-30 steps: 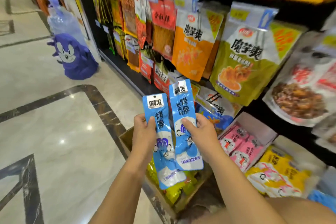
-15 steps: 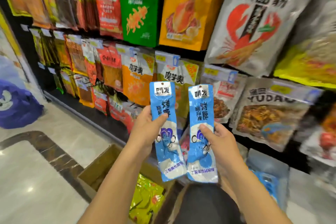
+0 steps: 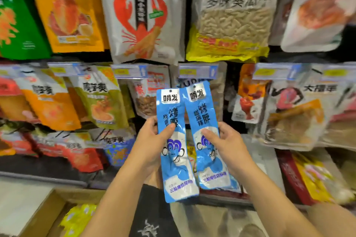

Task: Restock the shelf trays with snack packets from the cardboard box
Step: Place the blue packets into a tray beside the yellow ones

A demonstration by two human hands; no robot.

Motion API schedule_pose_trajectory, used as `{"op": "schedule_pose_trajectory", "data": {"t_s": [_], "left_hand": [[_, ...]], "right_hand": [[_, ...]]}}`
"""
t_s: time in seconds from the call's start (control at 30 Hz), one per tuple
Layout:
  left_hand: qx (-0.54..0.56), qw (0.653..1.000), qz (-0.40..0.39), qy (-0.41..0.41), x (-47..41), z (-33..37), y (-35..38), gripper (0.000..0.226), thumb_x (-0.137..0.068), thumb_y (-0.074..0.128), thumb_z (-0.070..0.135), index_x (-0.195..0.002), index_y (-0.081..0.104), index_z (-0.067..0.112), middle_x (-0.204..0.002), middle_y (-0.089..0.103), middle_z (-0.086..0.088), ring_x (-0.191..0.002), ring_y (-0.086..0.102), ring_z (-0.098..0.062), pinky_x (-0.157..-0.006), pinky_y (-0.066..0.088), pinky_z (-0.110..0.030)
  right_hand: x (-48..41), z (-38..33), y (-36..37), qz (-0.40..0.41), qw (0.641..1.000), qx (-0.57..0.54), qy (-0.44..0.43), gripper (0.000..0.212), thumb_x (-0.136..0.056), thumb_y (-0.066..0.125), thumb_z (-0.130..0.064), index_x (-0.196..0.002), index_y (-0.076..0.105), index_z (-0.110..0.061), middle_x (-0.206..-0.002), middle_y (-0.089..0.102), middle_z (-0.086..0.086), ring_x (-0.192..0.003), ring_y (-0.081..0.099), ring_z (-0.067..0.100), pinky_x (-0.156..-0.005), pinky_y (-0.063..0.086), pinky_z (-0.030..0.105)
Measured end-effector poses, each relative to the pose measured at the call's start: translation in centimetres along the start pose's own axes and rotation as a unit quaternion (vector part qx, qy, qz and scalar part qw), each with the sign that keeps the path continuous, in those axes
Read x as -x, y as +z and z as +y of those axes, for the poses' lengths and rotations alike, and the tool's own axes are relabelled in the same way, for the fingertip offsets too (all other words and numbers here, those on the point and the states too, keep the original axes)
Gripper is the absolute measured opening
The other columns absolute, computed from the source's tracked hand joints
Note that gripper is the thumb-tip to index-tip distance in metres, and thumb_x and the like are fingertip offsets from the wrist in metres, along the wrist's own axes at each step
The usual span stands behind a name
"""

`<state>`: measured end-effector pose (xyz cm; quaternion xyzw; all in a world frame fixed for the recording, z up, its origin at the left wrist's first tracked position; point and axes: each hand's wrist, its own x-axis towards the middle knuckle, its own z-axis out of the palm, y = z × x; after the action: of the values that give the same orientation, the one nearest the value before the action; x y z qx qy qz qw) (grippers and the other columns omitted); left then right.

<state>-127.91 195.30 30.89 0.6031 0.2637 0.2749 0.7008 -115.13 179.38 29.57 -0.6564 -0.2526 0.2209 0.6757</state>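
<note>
Blue snack pkts, qty 2, upright, side by side, edges meeting near top, in front of hanging stock.
- L pkt [image 3: 175, 161]: held by left hand [image 3: 154, 140], thumb across front, fingers behind.
- R pkt [image 3: 205, 115]: held by right hand [image 3: 226, 140], thumb on front.
- Top row behind: lobster-print bag [image 3: 142, 15]; seed bag [image 3: 231, 17] just beside it.
- Bottom L: cardboard box [image 3: 43, 215], open, w/ yellow pkts [image 3: 79, 217] inside.
</note>
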Motion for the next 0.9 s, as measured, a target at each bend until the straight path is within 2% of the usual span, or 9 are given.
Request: {"op": "schedule_pose_trajectory", "data": {"t_s": [0.17,0.27,0.37,0.47,0.63,0.7,0.77,0.83,0.9], "left_hand": [[-0.034,0.999,0.007,-0.037,-1.1,-4.5,2.3,0.026,-0.089,0.069,0.0,-0.11,0.058,0.011,-0.101,0.077,-0.006,-0.09,0.073,-0.027,-0.089,0.058,-0.053],[-0.04,0.996,-0.015,-0.072,-1.6,-7.1,3.4,0.03,-0.089,0.07,0.0,-0.115,0.058,0.004,-0.108,0.076,-0.012,-0.096,0.073,-0.033,-0.089,0.057,-0.051],[-0.042,0.993,-0.021,-0.104,-2.2,-9.3,4.2,0.028,-0.089,0.071,0.003,-0.115,0.06,0.004,-0.107,0.076,-0.015,-0.094,0.073,-0.033,-0.077,0.061,-0.043],[-0.063,0.99,-0.035,-0.117,-3.0,-11.1,5.0,0.019,-0.093,0.068,0.009,-0.111,0.062,0.012,-0.104,0.077,-0.008,-0.09,0.075,-0.029,-0.066,0.058,-0.035],[-0.119,0.981,-0.049,-0.147,-4.4,-14.4,6.7,0.02,-0.095,0.068,0.017,-0.114,0.06,0.016,-0.106,0.077,-0.005,-0.093,0.075,-0.031,-0.084,0.059,-0.057],[-0.136,0.976,-0.05,-0.164,-5.0,-15.9,7.6,0.018,-0.095,0.068,0.019,-0.111,0.061,0.015,-0.104,0.077,-0.006,-0.091,0.075,-0.03,-0.084,0.058,-0.059],[-0.137,0.973,-0.047,-0.18,-5.5,-17.6,8.4,0.005,-0.096,0.067,0.014,-0.101,0.065,0.015,-0.101,0.077,-0.009,-0.085,0.075,-0.029,-0.078,0.06,-0.051],[-0.132,0.97,-0.037,-0.2,-6.3,-19.1,9.2,0.012,-0.094,0.066,0.006,-0.09,0.065,0.017,-0.092,0.079,-0.005,-0.078,0.074,-0.025,-0.07,0.06,-0.041],[-0.129,0.964,-0.045,-0.23,-7.0,-20.5,9.9,0.015,-0.092,0.067,0.003,-0.09,0.063,0.017,-0.094,0.078,-0.006,-0.083,0.074,-0.028,-0.071,0.06,-0.043]], "right_hand": [[0.2,3.9,-4.0,0.039,0.998,0.006,0.054,0.015,-0.092,0.072,-0.022,-0.104,0.068,-0.015,-0.096,0.078,0.007,-0.091,0.075,0.03,-0.086,0.058,0.056],[0.2,6.4,-6.0,0.05,0.995,0.002,0.087,0.014,-0.093,0.071,-0.02,-0.104,0.068,-0.013,-0.097,0.078,0.009,-0.087,0.075,0.029,-0.082,0.06,0.052],[-0.3,8.8,-7.6,0.061,0.99,-0.002,0.124,0.014,-0.094,0.07,-0.018,-0.106,0.068,-0.012,-0.096,0.078,0.008,-0.086,0.076,0.029,-0.081,0.061,0.053],[-1.3,10.7,-9.2,0.07,0.987,0.024,0.14,0.012,-0.092,0.072,-0.02,-0.103,0.069,-0.015,-0.091,0.079,0.005,-0.082,0.077,0.026,-0.08,0.061,0.053],[-1.9,14.0,-11.4,0.068,0.982,0.039,0.173,0.009,-0.093,0.071,-0.018,-0.101,0.07,-0.015,-0.091,0.079,0.005,-0.082,0.076,0.028,-0.075,0.061,0.048],[-2.0,15.9,-12.0,0.089,0.977,0.035,0.189,0.009,-0.092,0.072,-0.017,-0.1,0.071,-0.013,-0.092,0.079,0.006,-0.081,0.076,0.028,-0.074,0.061,0.046],[-2.0,17.8,-12.5,0.114,0.97,0.027,0.211,0.008,-0.091,0.073,-0.016,-0.097,0.071,-0.011,-0.09,0.078,0.009,-0.077,0.075,0.027,-0.069,0.06,0.042],[-2.2,19.4,-13.1,0.131,0.965,0.025,0.227,0.009,-0.091,0.074,-0.016,-0.095,0.07,-0.009,-0.087,0.078,0.011,-0.072,0.074,0.026,-0.063,0.059,0.038],[-2.3,20.7,-13.6,0.137,0.961,0.031,0.239,0.009,-0.091,0.073,-0.016,-0.093,0.069,-0.009,-0.082,0.077,0.01,-0.065,0.073,0.021,-0.056,0.056,0.032]]}}
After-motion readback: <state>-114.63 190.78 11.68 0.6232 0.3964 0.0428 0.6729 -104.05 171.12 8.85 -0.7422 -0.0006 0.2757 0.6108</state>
